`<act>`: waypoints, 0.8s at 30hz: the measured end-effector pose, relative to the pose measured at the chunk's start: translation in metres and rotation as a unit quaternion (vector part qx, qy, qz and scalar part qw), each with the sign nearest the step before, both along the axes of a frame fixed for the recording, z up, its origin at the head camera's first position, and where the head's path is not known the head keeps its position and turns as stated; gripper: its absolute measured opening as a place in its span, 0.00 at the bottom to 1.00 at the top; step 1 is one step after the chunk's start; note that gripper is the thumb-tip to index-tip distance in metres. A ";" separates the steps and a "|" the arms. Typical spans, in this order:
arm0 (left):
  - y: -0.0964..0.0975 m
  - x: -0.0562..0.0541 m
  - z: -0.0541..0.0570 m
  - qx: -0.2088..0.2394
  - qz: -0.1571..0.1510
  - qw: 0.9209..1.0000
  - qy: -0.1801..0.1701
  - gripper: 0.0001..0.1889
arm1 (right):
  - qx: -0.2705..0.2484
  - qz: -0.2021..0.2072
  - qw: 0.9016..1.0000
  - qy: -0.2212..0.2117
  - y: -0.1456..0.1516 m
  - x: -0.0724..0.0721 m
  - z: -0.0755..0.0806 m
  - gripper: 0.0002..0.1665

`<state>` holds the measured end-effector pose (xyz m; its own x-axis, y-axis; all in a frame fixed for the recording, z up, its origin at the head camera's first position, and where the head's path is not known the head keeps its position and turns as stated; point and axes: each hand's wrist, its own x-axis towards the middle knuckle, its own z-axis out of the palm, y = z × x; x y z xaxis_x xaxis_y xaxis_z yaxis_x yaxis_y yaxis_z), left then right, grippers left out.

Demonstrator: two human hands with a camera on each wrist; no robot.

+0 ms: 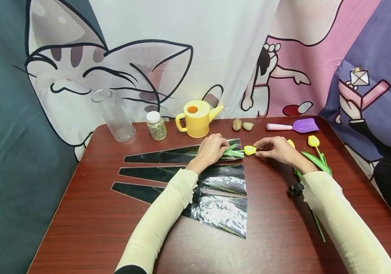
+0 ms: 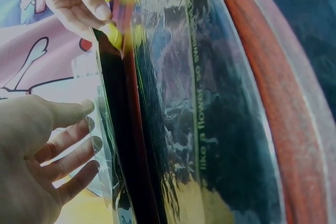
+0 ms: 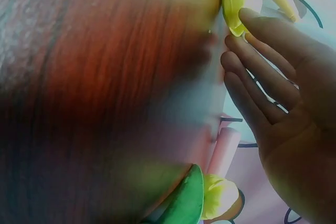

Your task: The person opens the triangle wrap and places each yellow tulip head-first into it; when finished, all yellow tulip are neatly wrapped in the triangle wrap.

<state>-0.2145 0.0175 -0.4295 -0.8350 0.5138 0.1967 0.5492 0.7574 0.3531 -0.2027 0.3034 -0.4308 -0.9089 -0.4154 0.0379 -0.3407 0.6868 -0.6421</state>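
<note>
Yellow tulip (image 1: 249, 150) toward the desk's (image 1: 85, 213) back edge, right hand (image 1: 277, 149) pinching it. Left hand (image 1: 211, 147) touches a dark sleeve (image 1: 161, 156); grip unclear.

A clear vase (image 1: 118, 121) is standing near the far left corner of the table (image 1: 78, 228). Along the far edge, a white-capped jar (image 1: 157, 128) and a yellow watering can (image 1: 198, 125) are standing, and two stones (image 1: 237, 125) are lying to their right. A pink-handled purple trowel (image 1: 304, 125) is lying near the far right corner. Behind the table, cartoon-printed cloth (image 1: 231, 57) is hanging.
</note>
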 end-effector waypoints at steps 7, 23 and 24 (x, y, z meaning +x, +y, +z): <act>0.000 0.001 0.001 -0.001 0.000 1.000 -0.005 0.06 | 0.013 -0.007 1.000 0.010 -0.001 0.000 -0.002 0.14; 0.001 0.002 0.005 -0.006 -0.002 1.000 -0.006 0.07 | -0.025 -0.025 0.999 0.009 -0.005 0.000 -0.004 0.11; 0.001 0.001 0.006 -0.003 -0.003 1.000 -0.006 0.07 | -0.031 -0.027 0.999 0.007 -0.007 -0.001 -0.005 0.11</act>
